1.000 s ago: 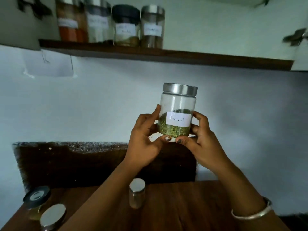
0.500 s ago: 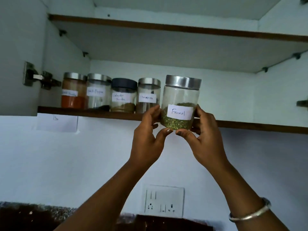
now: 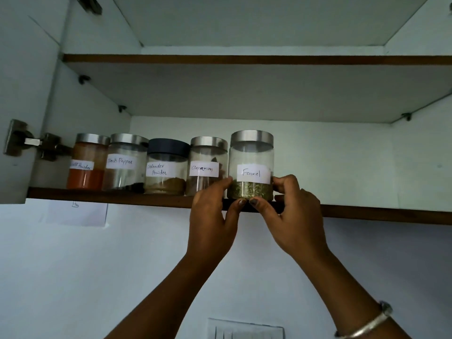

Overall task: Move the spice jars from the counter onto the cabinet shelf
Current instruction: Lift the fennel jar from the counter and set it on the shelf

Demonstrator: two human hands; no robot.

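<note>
A clear jar labelled Fennel (image 3: 251, 165), steel lid, green seeds at the bottom, stands at the front edge of the brown cabinet shelf (image 3: 381, 214). My left hand (image 3: 212, 216) grips its left side and my right hand (image 3: 291, 211) grips its right side, both thumbs at the jar's base. To its left on the shelf stand the Cinnamon jar (image 3: 207, 162), the black-lidded Coriander Powder jar (image 3: 166, 167), the Black Pepper jar (image 3: 124, 162) and a red chilli powder jar (image 3: 86, 162). The counter is out of view.
An upper shelf (image 3: 244, 59) runs overhead. The open cabinet door with its metal hinge (image 3: 29, 145) is at the left. A paper note (image 3: 75, 214) hangs on the wall under the shelf, and a switch plate (image 3: 244, 330) shows at the bottom. Shelf room lies to the right of the Fennel jar.
Both hands raised the Fennel jar from above the counter up to the shelf and set it down beside the Cinnamon jar. The view tilted upward, so the counter dropped out of sight.
</note>
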